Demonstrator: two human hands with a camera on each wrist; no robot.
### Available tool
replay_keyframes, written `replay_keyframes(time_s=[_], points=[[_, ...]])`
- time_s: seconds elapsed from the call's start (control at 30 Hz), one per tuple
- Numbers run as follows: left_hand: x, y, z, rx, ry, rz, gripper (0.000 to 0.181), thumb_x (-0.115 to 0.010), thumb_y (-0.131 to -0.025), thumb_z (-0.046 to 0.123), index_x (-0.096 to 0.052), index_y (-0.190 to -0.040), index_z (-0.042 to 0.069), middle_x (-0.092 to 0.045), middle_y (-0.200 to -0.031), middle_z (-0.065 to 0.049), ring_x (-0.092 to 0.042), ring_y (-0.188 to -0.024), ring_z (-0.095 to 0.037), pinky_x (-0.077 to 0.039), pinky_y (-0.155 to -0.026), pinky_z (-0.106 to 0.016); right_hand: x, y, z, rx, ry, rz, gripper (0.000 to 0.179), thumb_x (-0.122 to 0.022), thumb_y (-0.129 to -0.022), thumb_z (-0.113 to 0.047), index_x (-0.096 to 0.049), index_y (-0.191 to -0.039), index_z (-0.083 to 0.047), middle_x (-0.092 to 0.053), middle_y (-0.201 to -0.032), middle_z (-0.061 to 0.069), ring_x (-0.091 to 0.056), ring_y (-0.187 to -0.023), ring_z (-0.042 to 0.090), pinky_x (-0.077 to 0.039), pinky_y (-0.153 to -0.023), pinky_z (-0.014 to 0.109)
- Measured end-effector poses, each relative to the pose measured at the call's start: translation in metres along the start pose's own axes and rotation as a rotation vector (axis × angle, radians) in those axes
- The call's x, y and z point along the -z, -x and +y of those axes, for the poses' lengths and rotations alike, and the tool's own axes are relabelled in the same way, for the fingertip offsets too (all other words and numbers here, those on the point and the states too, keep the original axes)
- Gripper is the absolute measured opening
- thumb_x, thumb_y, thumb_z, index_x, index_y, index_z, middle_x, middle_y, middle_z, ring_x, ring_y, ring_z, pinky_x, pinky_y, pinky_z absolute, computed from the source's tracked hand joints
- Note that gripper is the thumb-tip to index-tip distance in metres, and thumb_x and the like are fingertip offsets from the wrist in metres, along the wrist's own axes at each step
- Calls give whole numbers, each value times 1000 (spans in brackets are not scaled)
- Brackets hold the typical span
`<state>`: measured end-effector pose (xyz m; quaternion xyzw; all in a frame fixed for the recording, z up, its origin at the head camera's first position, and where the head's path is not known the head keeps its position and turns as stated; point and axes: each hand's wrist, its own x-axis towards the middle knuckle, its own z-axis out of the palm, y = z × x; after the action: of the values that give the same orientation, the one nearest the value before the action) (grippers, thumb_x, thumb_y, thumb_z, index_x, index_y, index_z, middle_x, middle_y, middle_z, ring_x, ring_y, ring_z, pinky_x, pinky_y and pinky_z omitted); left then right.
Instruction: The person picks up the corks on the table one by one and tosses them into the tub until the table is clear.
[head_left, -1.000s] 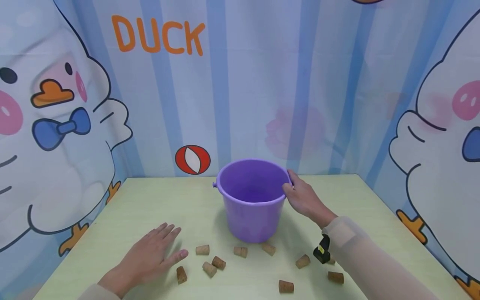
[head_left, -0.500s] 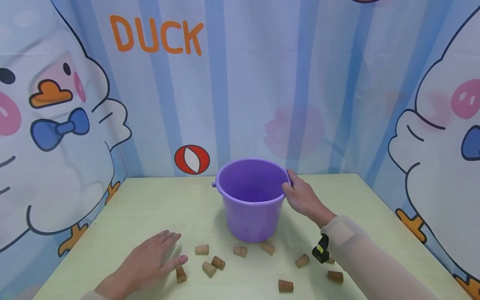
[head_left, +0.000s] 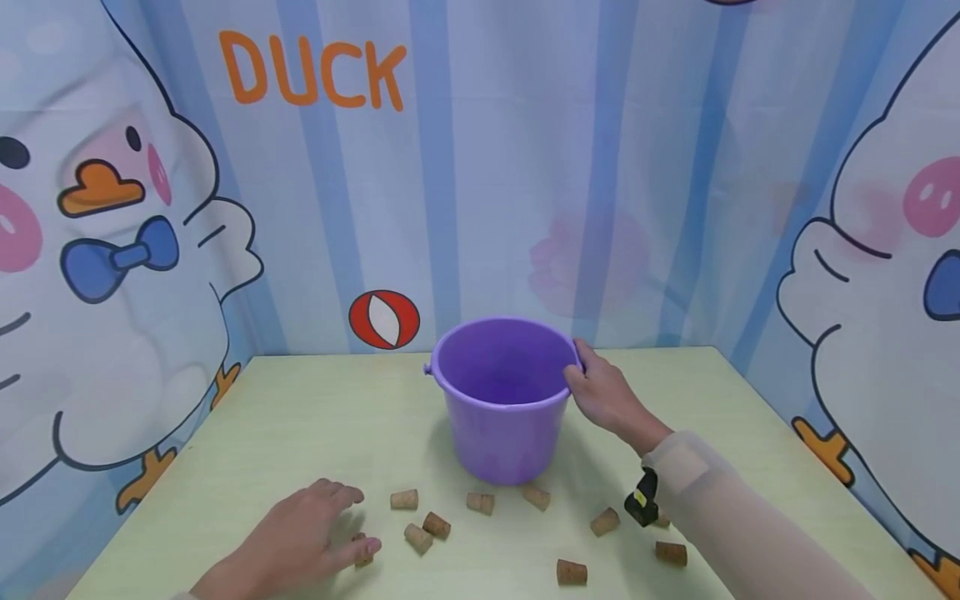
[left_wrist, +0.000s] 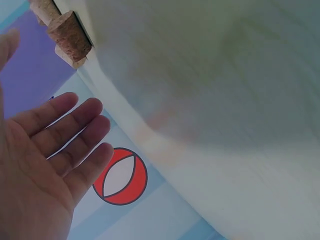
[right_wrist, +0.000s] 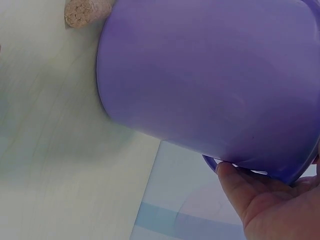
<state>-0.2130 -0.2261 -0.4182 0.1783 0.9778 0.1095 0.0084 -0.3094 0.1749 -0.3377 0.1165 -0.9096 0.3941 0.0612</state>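
A purple bucket (head_left: 506, 442) with a dark inside stands upright near the middle of the table. My right hand (head_left: 611, 398) grips its rim on the right side; in the right wrist view the fingers (right_wrist: 235, 187) curl at the edge by a loop under the rim. My left hand (head_left: 296, 533) hovers low over the table at the front left, palm down, fingers slightly bent, holding nothing. Its thumb partly covers a brown cork stopper (head_left: 365, 562). Just right of that hand lie a pale cork (head_left: 418, 538) and a darker cork (head_left: 437, 525).
More corks lie scattered before the bucket, including a pale cork (head_left: 404, 499) and, farther right, a brown cork (head_left: 572, 572) and a dark cork (head_left: 671, 553). The pale green table (head_left: 337, 417) ends at a blue striped curtain (head_left: 510, 167) printed with ducks.
My left hand has moved slightly down toward the near side, its fingers bending more and its thumb now overlapping the leftmost cork. The right hand and the bucket stay put.
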Motion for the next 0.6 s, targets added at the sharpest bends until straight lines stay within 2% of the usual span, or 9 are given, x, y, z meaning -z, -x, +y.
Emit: replay_keyframes(time_s=[0.13, 0.23, 0.37, 0.5, 0.6], points=[[-2, 0, 0, -41, 2, -8, 58, -75, -81, 64, -73, -108, 13, -68, -100, 4, -62, -93, -17, -57, -82, -45, 0, -1, 0, 4, -2, 1, 62, -32, -102, -23, -26, -160, -3, -50, -149, 21, -52, -122, 34, -44, -99, 52], [-4, 0, 0, -39, 18, -23, 48, -78, -81, 59, -72, -100, 16, -63, -89, 8, -56, -83, -11, -55, -74, -39, 0, -1, 0, 5, -2, 2, 60, -32, -102, -23, -29, -159, -3, -51, -147, 21, -52, -120, 34, -44, -98, 52], [-6, 0, 1, -28, 34, -41, 39, -81, -80, 54, -70, -93, 18, -59, -82, 10, -51, -76, -8, -52, -69, -35, 0, -1, 0, 5, 6, 5, 59, -33, -102, -23, -31, -158, -4, -53, -145, 21, -54, -115, 33, -45, -93, 50], [-6, 1, 2, -58, 31, -34, 35, -82, -80, 50, -69, -88, 19, -57, -79, 11, -49, -72, -7, -49, -66, -33, 1, 0, -2, 1, 11, 6, 61, -33, -102, -22, -28, -160, -3, -52, -147, 21, -54, -116, 33, -45, -92, 50], [-7, 1, 2, -70, 26, -37, 32, -83, -79, 48, -69, -85, 20, -56, -77, 11, -47, -70, -6, -47, -63, -31, 1, 1, -2, -5, 10, 1, 64, -32, -102, -22, -22, -162, -3, -46, -154, 22, -52, -129, 35, -45, -101, 53]])
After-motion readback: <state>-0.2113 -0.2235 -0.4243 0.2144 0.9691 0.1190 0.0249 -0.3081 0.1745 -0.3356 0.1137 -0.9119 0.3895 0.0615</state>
